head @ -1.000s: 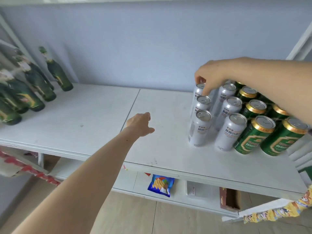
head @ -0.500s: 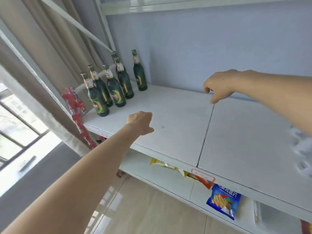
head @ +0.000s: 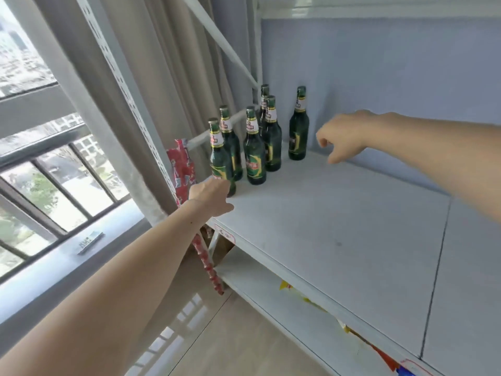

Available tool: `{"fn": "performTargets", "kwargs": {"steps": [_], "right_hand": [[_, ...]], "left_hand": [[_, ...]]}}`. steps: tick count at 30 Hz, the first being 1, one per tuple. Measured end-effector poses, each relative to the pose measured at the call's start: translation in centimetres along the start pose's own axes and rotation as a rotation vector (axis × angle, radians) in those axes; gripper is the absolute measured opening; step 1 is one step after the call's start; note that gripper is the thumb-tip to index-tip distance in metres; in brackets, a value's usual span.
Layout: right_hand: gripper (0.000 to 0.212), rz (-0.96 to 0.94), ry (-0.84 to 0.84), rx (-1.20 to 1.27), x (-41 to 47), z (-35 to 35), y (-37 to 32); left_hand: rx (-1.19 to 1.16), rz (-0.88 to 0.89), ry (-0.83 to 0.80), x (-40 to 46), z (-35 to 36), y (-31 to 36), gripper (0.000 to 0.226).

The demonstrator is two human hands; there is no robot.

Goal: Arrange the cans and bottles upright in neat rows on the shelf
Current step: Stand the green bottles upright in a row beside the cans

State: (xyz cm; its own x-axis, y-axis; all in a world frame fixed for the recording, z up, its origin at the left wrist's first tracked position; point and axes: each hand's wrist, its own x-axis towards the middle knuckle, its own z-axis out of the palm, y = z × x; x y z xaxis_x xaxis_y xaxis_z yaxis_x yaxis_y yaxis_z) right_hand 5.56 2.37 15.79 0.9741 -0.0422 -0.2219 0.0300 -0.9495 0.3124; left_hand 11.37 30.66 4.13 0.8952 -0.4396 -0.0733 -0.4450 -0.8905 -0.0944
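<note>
Your left hand (head: 210, 195) reaches in over the front edge of the white laminate shelf board (head: 339, 240), fingers loosely curled and gripping nothing; the fingertips sit right at the base of the nearest green glass beer bottle (head: 220, 158), though contact cannot be told from this angle. Just beyond those fingers stand more green glass bottles with white neck labels, all upright: one behind the nearest (head: 230, 142), one to its right (head: 254, 150), and two further back (head: 272, 137), the rearmost (head: 264, 95) mostly hidden. Left of your fingers, a red printed strip of packets (head: 183, 169) hangs down the shelf's side.

Your right hand (head: 344, 137) hovers above the board further back, fingers slackly bent downward, empty, index and thumb apart. Just left of its fingertips stands a lone green bottle (head: 298, 126), upright near the pale blue wall (head: 393, 77), not touched. Below your arms, the lower white shelf (head: 271, 283) holds yellow and orange snack packets (head: 298, 293), partly hidden.
</note>
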Motion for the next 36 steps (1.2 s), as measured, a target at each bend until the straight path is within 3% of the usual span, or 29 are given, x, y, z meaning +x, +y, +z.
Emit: {"fn": "performTargets", "kwargs": {"steps": [8, 14, 17, 22, 28, 36], "right_hand": [[0.026, -0.121, 0.162, 0.059, 10.4, -4.5, -4.2], [0.039, -0.078, 0.246, 0.131, 15.9, -5.3, -7.0], [0.056, -0.021, 0.294, 0.182, 18.0, -5.9, -8.3], [0.073, 0.011, 0.221, 0.187, 21.7, -6.8, -9.4], [0.049, 0.068, 0.133, 0.167, 23.7, -6.9, -10.5], [0.037, 0.104, 0.099, 0.232, 25.0, -6.4, -10.9]], "left_hand": [[-0.183, -0.178, -0.018, 5.3, 2.4, -7.0, 0.053], [-0.416, -0.206, -0.015, 9.7, 5.2, -9.6, 0.073], [-0.506, -0.191, -0.032, 12.1, 5.8, -10.5, 0.088], [-0.601, -0.146, -0.078, 15.2, 6.4, -11.4, 0.1], [-0.639, -0.082, -0.097, 16.8, 7.5, -11.4, 0.094], [-0.898, -0.081, -0.05, 17.7, 8.2, -11.9, 0.084]]}}
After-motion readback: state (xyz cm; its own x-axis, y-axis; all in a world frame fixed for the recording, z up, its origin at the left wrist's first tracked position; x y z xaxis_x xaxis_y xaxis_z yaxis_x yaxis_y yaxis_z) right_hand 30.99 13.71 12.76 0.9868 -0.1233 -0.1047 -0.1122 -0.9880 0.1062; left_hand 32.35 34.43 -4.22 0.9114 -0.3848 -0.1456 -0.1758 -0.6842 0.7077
